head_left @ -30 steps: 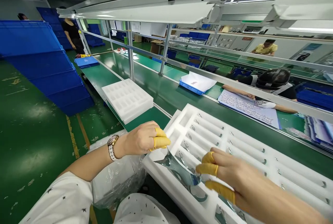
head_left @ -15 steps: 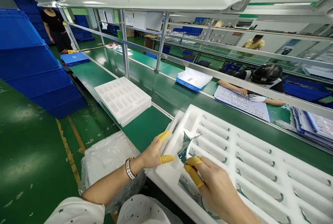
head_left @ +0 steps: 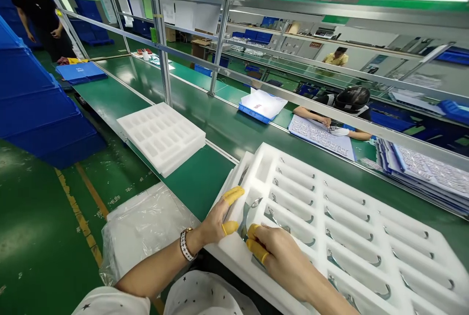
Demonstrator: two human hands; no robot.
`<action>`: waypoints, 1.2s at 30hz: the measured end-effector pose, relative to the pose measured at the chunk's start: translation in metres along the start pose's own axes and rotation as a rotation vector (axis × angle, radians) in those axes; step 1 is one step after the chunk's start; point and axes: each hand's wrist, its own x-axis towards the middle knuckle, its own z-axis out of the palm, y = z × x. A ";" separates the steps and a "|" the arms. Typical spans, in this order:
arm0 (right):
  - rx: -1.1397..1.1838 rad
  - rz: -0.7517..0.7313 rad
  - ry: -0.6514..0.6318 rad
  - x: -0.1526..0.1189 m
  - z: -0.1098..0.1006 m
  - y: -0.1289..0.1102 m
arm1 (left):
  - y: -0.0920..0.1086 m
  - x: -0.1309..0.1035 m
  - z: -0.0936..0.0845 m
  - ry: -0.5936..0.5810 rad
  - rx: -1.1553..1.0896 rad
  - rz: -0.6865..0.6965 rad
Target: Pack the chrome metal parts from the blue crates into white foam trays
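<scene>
A white foam tray (head_left: 318, 190) with rows of slots lies in front of me, and shiny curved metal pieces stand in many slots. My right hand (head_left: 280, 256), with yellow finger covers on thumb and forefinger, pinches one shiny curved metal piece (head_left: 244, 217). That piece sits low in a slot near the tray's left corner; its lower part is hidden. At the tray's left edge rests my left hand (head_left: 218, 215), its yellow-covered thumb and forefinger spread apart and touching the foam.
Another slotted foam tray (head_left: 163, 134) lies to the left on the green bench (head_left: 194, 183). Blue crates (head_left: 47, 105) are stacked at far left, and plastic-wrapped white sheets (head_left: 142, 227) sit below. Across a metal rail, a co-worker handles parts on a sheet (head_left: 320, 136).
My right hand has lowered the metal piece from above the tray into the slot at the left corner. My left hand stays at the tray's edge. The view has shifted slightly.
</scene>
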 end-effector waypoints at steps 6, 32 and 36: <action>-0.144 0.127 0.009 0.015 -0.004 -0.010 | -0.004 -0.002 0.002 0.016 -0.045 0.023; -0.232 0.178 0.015 0.026 0.001 -0.019 | 0.013 0.036 -0.013 -0.091 0.239 0.024; -0.296 0.166 0.126 0.023 0.015 -0.019 | 0.017 0.043 -0.011 -0.088 0.266 0.036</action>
